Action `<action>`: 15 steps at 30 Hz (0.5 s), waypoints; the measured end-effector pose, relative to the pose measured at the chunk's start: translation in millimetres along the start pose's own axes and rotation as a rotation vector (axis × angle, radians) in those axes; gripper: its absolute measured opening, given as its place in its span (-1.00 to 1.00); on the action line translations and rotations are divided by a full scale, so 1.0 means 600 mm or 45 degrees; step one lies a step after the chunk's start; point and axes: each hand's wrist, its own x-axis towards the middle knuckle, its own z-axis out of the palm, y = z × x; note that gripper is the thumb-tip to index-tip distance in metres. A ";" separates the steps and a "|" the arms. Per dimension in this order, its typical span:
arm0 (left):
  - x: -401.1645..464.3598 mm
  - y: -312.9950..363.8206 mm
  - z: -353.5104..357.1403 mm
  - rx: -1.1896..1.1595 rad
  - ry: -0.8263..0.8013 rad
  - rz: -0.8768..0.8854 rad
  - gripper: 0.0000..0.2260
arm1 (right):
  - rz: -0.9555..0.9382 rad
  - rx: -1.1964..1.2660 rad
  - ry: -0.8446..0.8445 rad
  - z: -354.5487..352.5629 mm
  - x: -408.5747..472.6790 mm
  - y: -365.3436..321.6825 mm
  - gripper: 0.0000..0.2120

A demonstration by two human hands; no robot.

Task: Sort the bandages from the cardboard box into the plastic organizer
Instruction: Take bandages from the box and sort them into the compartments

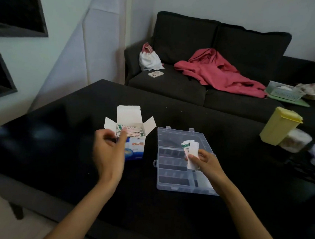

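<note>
An open white and blue cardboard box (134, 147) stands on the black table, flaps up, with several wrapped bandages (133, 131) inside. My left hand (108, 151) hovers at the box's front left corner, fingers loosely curled near the bandages, blurred; whether it pinches one I cannot tell. To the right lies the clear plastic organizer (169, 183) with its lid folded back and divided compartments showing. My right hand (205, 163) holds a small stack of white bandages (191, 154) above the organizer's middle.
The black table (58, 159) runs left to a near edge. At its right stand a yellow lidded container (280, 125) and a small jar (293, 140). Behind is a dark sofa (203, 48) with a red garment, a white bag and a phone.
</note>
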 end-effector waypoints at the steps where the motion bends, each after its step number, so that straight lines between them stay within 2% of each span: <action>1: -0.016 0.004 0.008 0.043 -0.165 0.079 -0.81 | 0.010 -0.010 -0.009 -0.005 0.000 0.003 -0.62; 3: -0.033 -0.005 0.028 0.246 -0.610 0.124 -0.85 | 0.030 -0.056 -0.074 -0.012 -0.001 0.003 -0.60; 5: -0.039 -0.019 0.048 0.506 -0.978 0.087 -0.66 | 0.054 -0.119 -0.157 -0.018 -0.004 0.003 -0.59; 6: -0.043 -0.026 0.058 0.605 -1.095 0.070 -0.55 | 0.069 -0.138 -0.190 -0.021 -0.006 0.003 -0.58; 8: -0.050 -0.031 0.069 0.692 -1.232 0.042 -0.42 | 0.097 -0.137 -0.264 -0.029 -0.009 0.001 -0.56; 11: -0.059 -0.033 0.073 0.657 -1.374 0.017 -0.38 | 0.144 -0.144 -0.359 -0.051 -0.014 0.005 -0.57; 15: -0.070 -0.029 0.048 0.839 -1.481 0.174 -0.40 | 0.208 -0.112 -0.444 -0.068 -0.025 0.004 -0.67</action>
